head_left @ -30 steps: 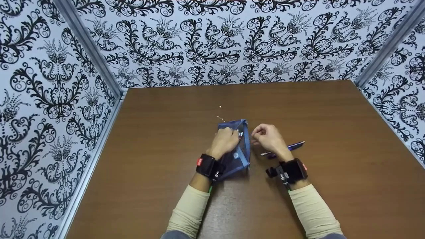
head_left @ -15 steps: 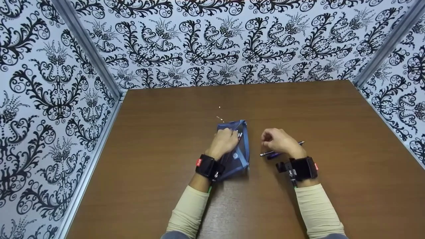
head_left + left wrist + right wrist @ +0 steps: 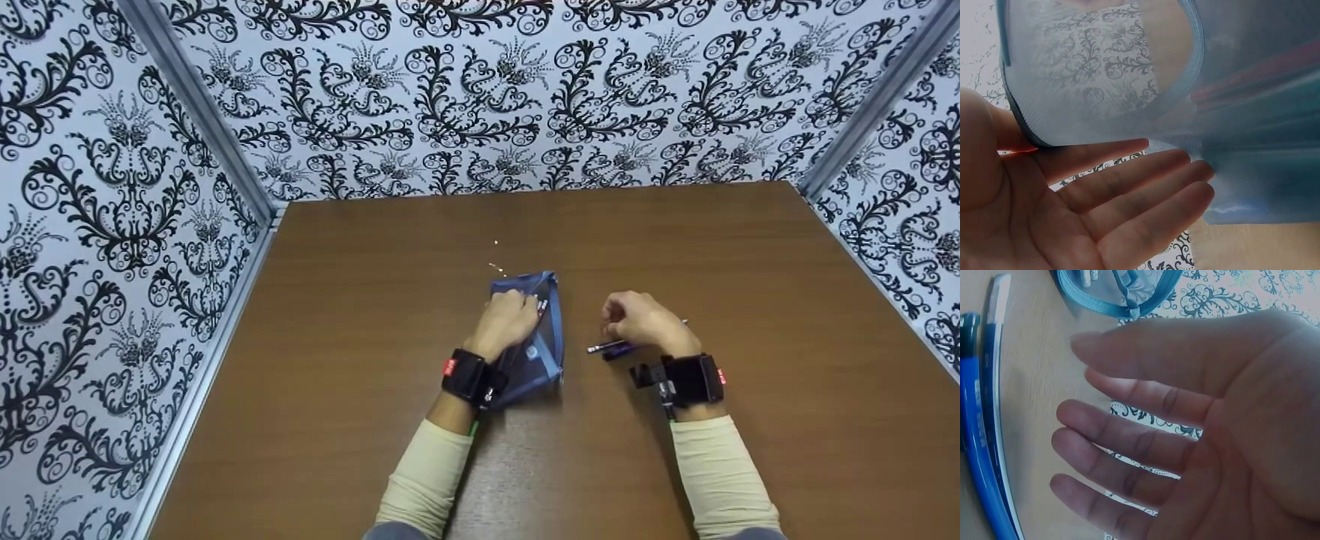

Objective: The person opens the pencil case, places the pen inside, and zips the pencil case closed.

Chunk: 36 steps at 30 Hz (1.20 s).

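Note:
A blue mesh pencil pouch (image 3: 553,352) is held upright and tilted by my left hand (image 3: 508,324), its zipped edge facing right. In the left wrist view the pouch's corner passes between the thumb and the fingers (image 3: 1145,208), and long pink and dark shapes show dimly through the mesh. My right hand (image 3: 641,321) hovers to the right of the pouch, fingers loosely bent and holding nothing. Below it lie a blue pen (image 3: 976,422) and a dark pencil with a white end (image 3: 995,354), side by side on the table and partly hidden by the hand.
Small white bits (image 3: 497,267) are scattered on the brown table (image 3: 375,300) behind the pouch. Patterned walls (image 3: 487,97) close off the back and both sides, with metal posts (image 3: 202,105) at the corners.
My right hand has moved away from the pouch to the right, coming over the pen and pencil. The left hand and the pouch stay in place.

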{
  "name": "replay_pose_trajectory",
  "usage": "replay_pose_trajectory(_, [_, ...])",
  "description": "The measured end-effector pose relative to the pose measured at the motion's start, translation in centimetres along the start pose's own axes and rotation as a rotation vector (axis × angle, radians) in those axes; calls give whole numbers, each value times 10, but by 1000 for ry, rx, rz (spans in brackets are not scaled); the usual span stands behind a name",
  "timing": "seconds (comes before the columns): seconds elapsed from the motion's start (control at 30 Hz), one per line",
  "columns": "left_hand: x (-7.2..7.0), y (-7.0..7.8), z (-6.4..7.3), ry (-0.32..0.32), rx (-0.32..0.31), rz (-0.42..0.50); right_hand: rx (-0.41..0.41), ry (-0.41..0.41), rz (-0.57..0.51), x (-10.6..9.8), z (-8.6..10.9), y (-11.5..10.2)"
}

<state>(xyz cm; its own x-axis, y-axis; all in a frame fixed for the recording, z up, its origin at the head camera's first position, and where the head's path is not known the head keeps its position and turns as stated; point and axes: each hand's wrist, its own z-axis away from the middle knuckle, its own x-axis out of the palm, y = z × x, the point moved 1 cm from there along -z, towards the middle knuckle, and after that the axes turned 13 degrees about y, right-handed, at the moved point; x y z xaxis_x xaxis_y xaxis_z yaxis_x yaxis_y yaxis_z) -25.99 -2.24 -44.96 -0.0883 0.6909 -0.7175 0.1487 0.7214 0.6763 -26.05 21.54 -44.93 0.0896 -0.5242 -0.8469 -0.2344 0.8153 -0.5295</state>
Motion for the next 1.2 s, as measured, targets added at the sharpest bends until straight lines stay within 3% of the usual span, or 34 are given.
replay_pose_trajectory(0.6, [1,0,0,12,18,-36,114,-21,85,-4,-1,17])
replay_pose_trajectory(0.87, [2,1,0,-5,15,-28,113,-28,122,-2,-2,21])
replay_pose_trajectory(1.2, [1,1,0,-18,-6,-14,113,-58,92,-3,-2,21])
